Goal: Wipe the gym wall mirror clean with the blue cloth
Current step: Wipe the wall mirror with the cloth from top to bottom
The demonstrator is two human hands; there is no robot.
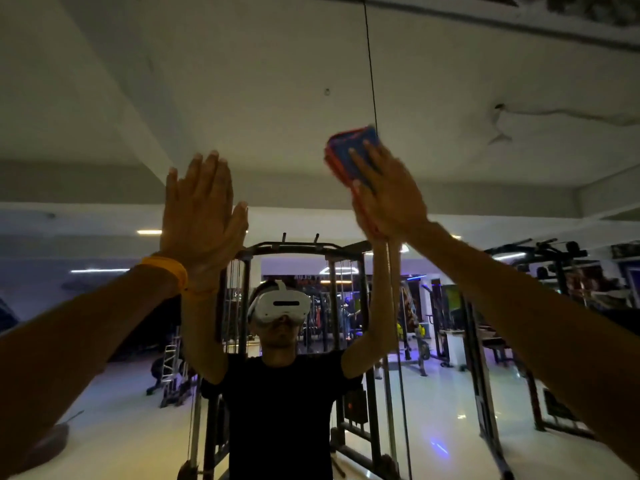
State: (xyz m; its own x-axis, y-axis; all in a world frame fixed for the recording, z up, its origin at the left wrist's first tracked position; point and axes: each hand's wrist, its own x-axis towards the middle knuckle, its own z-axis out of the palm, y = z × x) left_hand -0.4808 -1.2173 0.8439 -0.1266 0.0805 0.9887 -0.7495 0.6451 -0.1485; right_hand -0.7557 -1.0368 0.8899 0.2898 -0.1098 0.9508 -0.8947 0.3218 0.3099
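So both arms are up against the mirror [277, 98] here. The right hand [388, 195] lies flat, fingers straight and a little spread, pressing the blue cloth [349, 147] onto the glass. The cloth is folded into a pad with a reddish edge, and it sits high up, right of centre, just beside a thin dark vertical line [371, 64] running down the glass. Most of the cloth pokes out past the fingertips.

The left hand [204, 216] is flat on the glass too, fingers straight and held close together with nothing in it, well apart from the cloth. There's a yellow wristband [169, 268] on that wrist.

In the reflection you see the person in a black t-shirt [280, 410] wearing a white headset [280, 304], with a black cable machine [346, 258] behind them and a shiny floor [443, 410]. It's pretty dim overall.
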